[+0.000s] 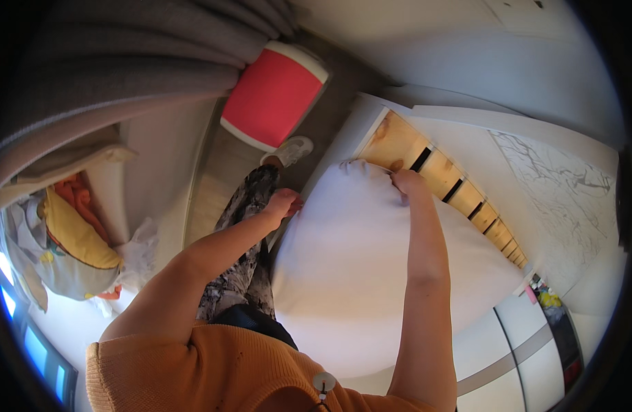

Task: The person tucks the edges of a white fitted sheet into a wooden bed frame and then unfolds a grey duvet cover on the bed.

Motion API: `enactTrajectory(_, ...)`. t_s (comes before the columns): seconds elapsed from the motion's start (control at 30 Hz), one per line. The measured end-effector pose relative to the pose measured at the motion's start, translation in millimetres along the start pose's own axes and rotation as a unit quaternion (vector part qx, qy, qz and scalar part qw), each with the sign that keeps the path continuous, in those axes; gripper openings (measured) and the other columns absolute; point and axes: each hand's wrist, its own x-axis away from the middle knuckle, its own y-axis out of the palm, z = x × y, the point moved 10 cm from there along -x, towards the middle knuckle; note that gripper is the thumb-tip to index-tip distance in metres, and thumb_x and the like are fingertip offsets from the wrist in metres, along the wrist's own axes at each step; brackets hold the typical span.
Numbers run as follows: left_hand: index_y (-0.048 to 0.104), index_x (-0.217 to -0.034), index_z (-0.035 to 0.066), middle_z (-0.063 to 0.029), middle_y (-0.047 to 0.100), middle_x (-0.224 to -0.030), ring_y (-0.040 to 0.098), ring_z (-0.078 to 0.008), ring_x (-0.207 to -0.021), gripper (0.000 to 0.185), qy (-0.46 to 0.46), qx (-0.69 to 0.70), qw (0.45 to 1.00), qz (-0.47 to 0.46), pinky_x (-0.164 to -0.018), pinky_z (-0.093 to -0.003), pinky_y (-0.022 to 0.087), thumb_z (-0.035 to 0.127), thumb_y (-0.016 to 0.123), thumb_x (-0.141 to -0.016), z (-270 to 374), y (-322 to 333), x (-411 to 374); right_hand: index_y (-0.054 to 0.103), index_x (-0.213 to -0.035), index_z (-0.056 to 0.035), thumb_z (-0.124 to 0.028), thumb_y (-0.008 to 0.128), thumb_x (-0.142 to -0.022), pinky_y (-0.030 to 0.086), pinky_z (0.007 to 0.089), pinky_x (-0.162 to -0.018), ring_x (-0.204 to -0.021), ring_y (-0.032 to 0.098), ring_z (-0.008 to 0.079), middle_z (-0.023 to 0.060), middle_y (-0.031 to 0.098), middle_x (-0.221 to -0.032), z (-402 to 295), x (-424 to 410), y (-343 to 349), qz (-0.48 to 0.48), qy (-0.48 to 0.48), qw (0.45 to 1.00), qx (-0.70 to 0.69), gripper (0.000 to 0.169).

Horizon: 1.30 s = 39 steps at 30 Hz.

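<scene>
A mattress in a white fitted sheet lies before me, askew on the bed frame. Bare wooden slats show along its far and right sides. My right hand is closed on the sheet at the mattress's far edge, beside the slats; its fingertips are partly hidden. The cloth is gathered into wrinkles at the far corner, left of that hand. My left hand hangs by the mattress's left side with curled fingers. Whether it touches or pinches the sheet edge is not visible.
A red-and-white cooler box stands on the floor past my shoe. Grey curtains hang at upper left. Left are a yellow cushion and fabrics. The bed's headboard runs along the right; a white wardrobe stands lower right.
</scene>
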Motion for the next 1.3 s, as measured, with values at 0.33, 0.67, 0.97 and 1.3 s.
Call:
enactTrajectory(0.33, 0.052, -0.09, 0.007, -0.0029, 0.057, -0.077, 0.056, -0.0133, -0.066, 0.015, 0.007, -0.017, 1.0, 0.022, -0.056, -0.027, 0.042, 0.02, 0.048, -0.082, -49.1, -34.9, 12.9, 0.065, -0.076, -0.0055, -0.046, 0.04, -0.077, 0.044, 0.0334, -0.073, -0.084, 0.059, 0.0243, 0.0116, 0.063, -0.084, 16.1, 6.2, -6.5, 0.114, 0.062, 0.99, -0.059, 0.048)
enactTrajectory(0.67, 0.054, -0.089, 0.008, -0.002, 0.054, -0.077, 0.051, -0.0109, -0.067, 0.015, 0.127, -0.013, 0.992, -0.023, -0.059, -0.0249, 0.041, 0.021, 0.048, -0.083, 4.9, -21.9, -9.4, 0.061, -0.091, -0.0026, -0.038, 0.037, -0.08, 0.043, 0.0381, -0.077, -0.092, 0.056, 0.0304, 0.018, 0.058, -0.098, 67.7, -19.2, 10.7, 0.195, -0.002, 0.977, -0.087, 0.045)
enactTrajectory(0.97, 0.057, -0.098, 0.004, -0.0054, 0.058, -0.092, 0.053, -0.0138, -0.084, 0.037, 0.146, -0.05, 0.968, -0.198, -0.077, -0.0272, 0.041, 0.035, 0.041, -0.088, 109.2, 135.5, -41.1, 0.06, -0.095, -0.0041, -0.029, 0.036, -0.079, 0.041, 0.0379, -0.083, -0.099, 0.053, 0.0291, 0.0174, 0.055, -0.105, 51.8, 15.5, -0.3, 0.234, 0.032, 0.96, -0.154, 0.039)
enactTrajectory(1.3, 0.053, -0.108, 0.005, -0.0071, 0.057, -0.105, 0.054, -0.0182, -0.093, 0.049, -0.085, -0.109, 0.97, -0.2, -0.083, -0.0314, 0.041, 0.046, 0.043, -0.083, 79.8, 152.6, -23.6, 0.06, -0.1, -0.007, -0.022, 0.038, -0.078, 0.041, 0.0368, -0.083, -0.103, 0.051, 0.0275, 0.0138, 0.054, -0.11, 64.8, 9.2, 14.0, 0.193, 0.037, 0.959, -0.205, 0.035)
